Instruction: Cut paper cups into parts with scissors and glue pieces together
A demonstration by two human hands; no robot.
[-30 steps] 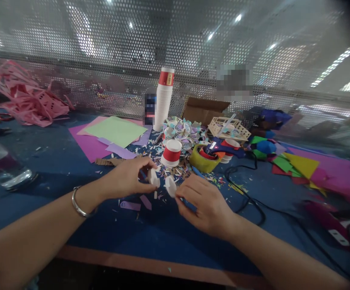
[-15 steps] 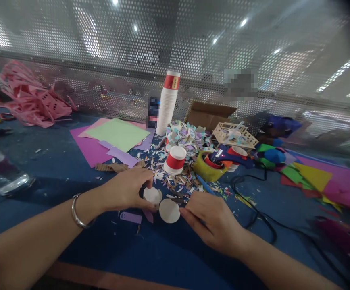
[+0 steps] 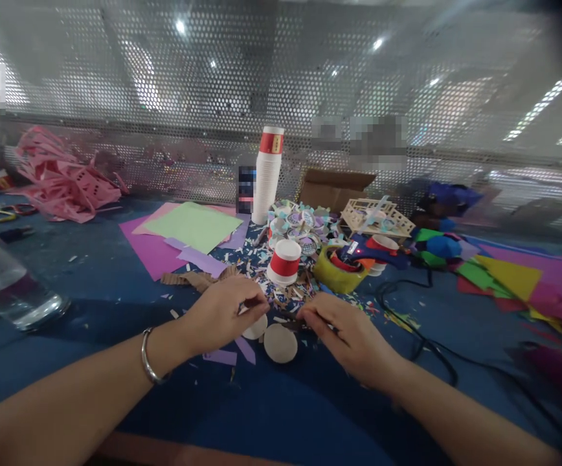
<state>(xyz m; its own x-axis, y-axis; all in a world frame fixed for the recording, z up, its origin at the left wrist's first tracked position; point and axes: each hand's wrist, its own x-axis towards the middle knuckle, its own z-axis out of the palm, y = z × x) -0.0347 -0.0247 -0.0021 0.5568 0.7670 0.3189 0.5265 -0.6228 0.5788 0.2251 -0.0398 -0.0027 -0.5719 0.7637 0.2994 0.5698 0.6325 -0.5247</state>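
Here, one white disc (image 3: 256, 328) is partly covered by the left hand (image 3: 217, 315), and a second disc (image 3: 281, 343) is laid flat just beside it on the blue bench (image 3: 261, 408). The fingertips of the left hand and the right hand (image 3: 349, 336) are drawn close together; whether anything is pinched cannot be told. Beyond, a red-and-white cup (image 3: 284, 264) is stood upside down.

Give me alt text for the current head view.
A left hand partly covers one of two pale discs on a blue table, a right hand close by. Beyond stand a red-banded cup and a tall cup stack.
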